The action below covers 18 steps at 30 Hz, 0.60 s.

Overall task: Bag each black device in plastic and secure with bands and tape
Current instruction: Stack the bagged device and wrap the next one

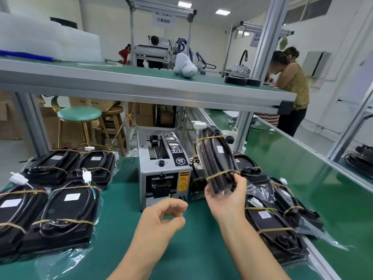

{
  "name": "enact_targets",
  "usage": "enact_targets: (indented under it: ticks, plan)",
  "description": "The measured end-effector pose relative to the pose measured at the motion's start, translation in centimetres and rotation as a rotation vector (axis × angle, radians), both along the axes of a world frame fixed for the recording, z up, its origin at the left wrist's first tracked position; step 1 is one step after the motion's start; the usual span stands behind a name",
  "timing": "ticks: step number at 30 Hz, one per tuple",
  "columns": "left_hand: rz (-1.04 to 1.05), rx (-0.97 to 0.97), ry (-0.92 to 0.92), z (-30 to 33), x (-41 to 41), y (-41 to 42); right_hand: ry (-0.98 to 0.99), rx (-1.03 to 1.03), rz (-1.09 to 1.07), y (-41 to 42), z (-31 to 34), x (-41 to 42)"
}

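My right hand (226, 196) grips the lower end of a black device (217, 158) wrapped in clear plastic. The device stands tilted above the table and two yellow rubber bands cross it. My left hand (161, 221) hovers over the green mat in front of the grey tape dispenser (164, 168), fingers loosely curled and holding nothing. Several bagged, banded devices (64, 207) lie at the left, and more bagged devices (272, 225) lie at the right.
A green-topped shelf (141, 85) on aluminium posts spans above the bench, with a white object (184, 66) on it. A green stool (79, 115) and cardboard boxes stand behind. A person (292, 85) works at the far right, others further back.
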<state>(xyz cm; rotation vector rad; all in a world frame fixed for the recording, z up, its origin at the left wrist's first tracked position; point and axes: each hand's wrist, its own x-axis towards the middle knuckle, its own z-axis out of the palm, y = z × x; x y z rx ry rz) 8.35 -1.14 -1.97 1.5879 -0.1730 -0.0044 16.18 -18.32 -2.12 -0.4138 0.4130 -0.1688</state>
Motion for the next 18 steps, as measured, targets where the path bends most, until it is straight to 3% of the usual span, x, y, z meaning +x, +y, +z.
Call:
enact_targets:
  ticks: [4,7,10,12,15,18]
  plan:
    - [0.024,-0.091,-0.126,1.7,0.1,0.5,-0.039,0.034,0.125,-2.2,-1.3,-2.8]
    - [-0.008,-0.108,-0.211,2.5,1.3,1.2,0.026,-0.109,0.274,-4.0,-2.3,-4.3]
    - [-0.125,-0.060,-0.169,2.8,3.2,0.5,0.078,-0.300,0.327,-5.7,-3.5,-4.8]
    - [-0.271,0.012,-0.136,3.3,4.3,-0.7,0.093,-0.368,0.356,-6.4,-3.9,-4.9]
    - [-0.555,0.196,-0.199,4.9,5.9,-1.0,0.083,-0.307,0.368,-7.2,-4.2,-4.8]
    - [-0.642,0.570,-0.385,5.8,7.3,-0.5,0.050,-0.230,0.408,-7.8,-4.4,-4.3]
